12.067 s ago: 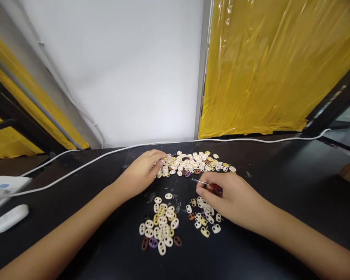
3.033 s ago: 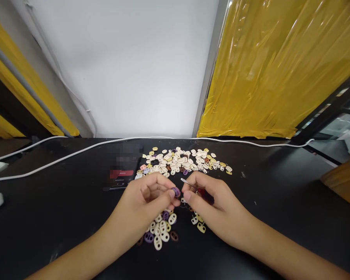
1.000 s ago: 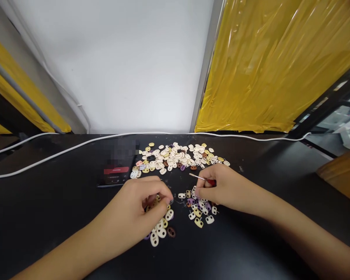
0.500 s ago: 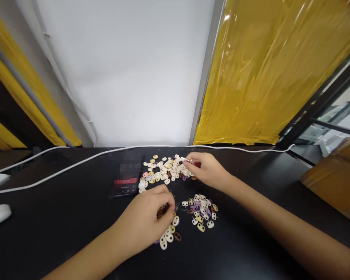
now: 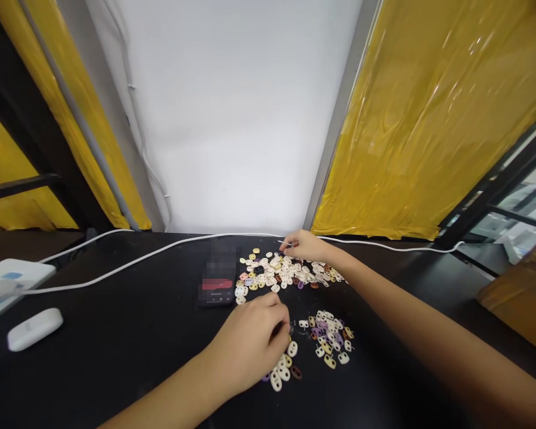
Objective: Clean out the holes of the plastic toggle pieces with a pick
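Observation:
My left hand [image 5: 252, 342], closed with fingertips curled together, rests beside a small heap of oval two-hole pieces [image 5: 284, 373] in cream, yellow, brown and purple. Whatever lies between its fingertips is hidden. Farther back, my right hand [image 5: 307, 245] is closed on a thin metal-tipped tool [image 5: 284, 242] whose tip points left. That hand hovers at the rear edge of a wide spread of oval cream pieces [image 5: 288, 273], mixed with some yellow, brown, purple and black ones. To the right of my left hand lies another group of pieces [image 5: 331, 336], several with short prongs sticking out.
A dark phone [image 5: 217, 296] lies left of the wide spread. At the far left are a white rounded case [image 5: 34, 329] and a white power strip [image 5: 22, 277]. A white cable [image 5: 161, 249] runs along the back by the wall. A cardboard box [image 5: 522, 292] stands at right.
My right hand with the tool has drawn back to the rear edge of the spread, uncovering more pieces. My left hand stays by the small heap. The view has shifted left.

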Tool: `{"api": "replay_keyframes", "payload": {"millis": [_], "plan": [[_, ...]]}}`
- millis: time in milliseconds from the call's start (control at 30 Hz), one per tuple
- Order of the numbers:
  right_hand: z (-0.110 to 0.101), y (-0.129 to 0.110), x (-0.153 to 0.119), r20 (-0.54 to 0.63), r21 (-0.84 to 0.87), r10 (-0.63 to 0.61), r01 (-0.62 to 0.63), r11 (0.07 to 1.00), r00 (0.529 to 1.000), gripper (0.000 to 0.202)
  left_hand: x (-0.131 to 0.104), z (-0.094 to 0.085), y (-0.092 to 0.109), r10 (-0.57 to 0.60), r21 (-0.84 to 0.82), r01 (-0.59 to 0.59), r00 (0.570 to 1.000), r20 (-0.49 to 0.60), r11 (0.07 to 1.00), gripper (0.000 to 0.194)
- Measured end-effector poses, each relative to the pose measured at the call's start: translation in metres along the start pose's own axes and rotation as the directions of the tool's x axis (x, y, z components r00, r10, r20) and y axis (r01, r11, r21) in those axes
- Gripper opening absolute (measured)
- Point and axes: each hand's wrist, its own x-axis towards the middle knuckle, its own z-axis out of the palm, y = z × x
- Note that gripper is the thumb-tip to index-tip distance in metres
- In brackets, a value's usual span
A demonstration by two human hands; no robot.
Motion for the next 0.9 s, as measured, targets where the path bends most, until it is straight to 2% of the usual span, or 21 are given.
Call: {"api": "replay_keyframes", "payload": {"millis": [200, 333, 500, 567, 633, 700, 733, 767, 833, 900], "plan": [[0.001, -0.012, -0.008, -0.011, -0.072, 0.004, -0.005, 0.997, 1.0, 0.034, -0.002, 0.002, 0.0, 0.021, 0.002, -0.021, 1.0, -0.002, 1.0, 0.02], [0.004, -0.014, -0.004, -0.02, -0.055, 0.028, -0.029, 0.998, 0.999, 0.034, -0.003, 0.0, 0.001, 0.029, 0.01, -0.029, 1.0, 0.002, 1.0, 0.021], [0.001, -0.014, -0.007, -0.084, 0.085, 0.023, -0.016, 0.996, 0.996, 0.034, -0.003, -0.005, 0.002, 0.022, 0.015, -0.022, 1.0, -0.019, 1.0, 0.021], [-0.003, -0.016, -0.018, -0.138, 0.166, -0.001, 0.024, 0.986, 0.99, 0.031, -0.001, -0.006, -0.001, -0.001, 0.002, 0.001, 0.998, -0.059, 1.0, 0.02], [-0.004, -0.02, -0.037, -0.186, 0.251, -0.037, 0.084, 0.964, 0.982, 0.031, 0.001, -0.005, -0.005, -0.055, -0.105, 0.041, 0.99, -0.13, 0.994, 0.022], [0.001, -0.026, -0.063, -0.189, 0.331, -0.078, 0.138, 0.933, 0.979, 0.032, 0.003, -0.002, -0.007, -0.133, -0.328, 0.063, 0.972, -0.193, 0.943, 0.026], [0.005, -0.029, -0.077, -0.173, 0.366, -0.097, 0.155, 0.918, 0.98, 0.032, 0.004, 0.001, -0.007, -0.169, -0.456, 0.06, 0.964, -0.204, 0.888, 0.027], [0.011, -0.031, -0.091, -0.144, 0.416, -0.131, 0.18, 0.892, 0.981, 0.031, 0.005, 0.003, -0.006, -0.198, -0.569, 0.055, 0.961, -0.193, 0.82, 0.028], [0.023, -0.035, -0.115, -0.119, 0.622, -0.211, 0.238, 0.746, 0.97, 0.028, 0.005, 0.008, 0.0, -0.235, -0.731, 0.066, 0.963, -0.132, 0.679, 0.024], [0.034, -0.037, -0.133, -0.108, 0.711, -0.155, 0.185, 0.679, 0.982, 0.026, 0.005, 0.011, 0.008, -0.259, -0.802, 0.116, 0.965, -0.05, 0.586, 0.018]]}}
